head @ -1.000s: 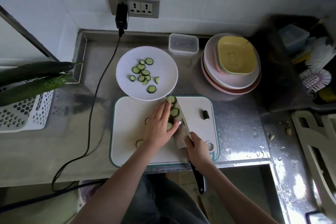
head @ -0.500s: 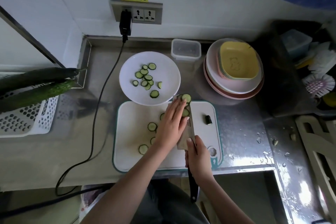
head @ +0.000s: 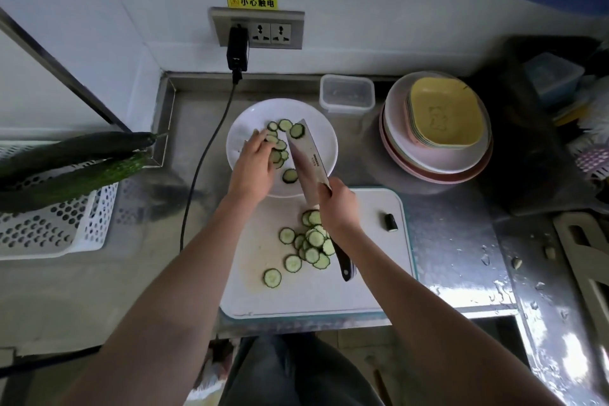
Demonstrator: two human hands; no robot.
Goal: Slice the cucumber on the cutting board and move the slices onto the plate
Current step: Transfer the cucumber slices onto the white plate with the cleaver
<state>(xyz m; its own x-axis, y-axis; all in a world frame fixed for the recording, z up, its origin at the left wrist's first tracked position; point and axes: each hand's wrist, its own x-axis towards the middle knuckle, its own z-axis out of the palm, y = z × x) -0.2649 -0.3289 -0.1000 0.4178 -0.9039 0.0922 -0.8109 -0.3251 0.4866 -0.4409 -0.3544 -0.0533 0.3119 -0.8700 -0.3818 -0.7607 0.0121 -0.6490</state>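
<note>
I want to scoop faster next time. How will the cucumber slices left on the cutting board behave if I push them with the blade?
The slices look thin, flat and overlapping, so they would probably slide as a pile rather than roll. Their cut faces look moist, so some may stick: one slice sits on the knife blade. Loose ones on the cutting board may scatter.

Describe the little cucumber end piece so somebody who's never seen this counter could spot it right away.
Find the white cutting board at the counter's front edge. Near its right edge lies the cucumber end piece, alone. Unlike the flat pale slices heaped mid-board, it is a dark stubby cylinder.
</note>
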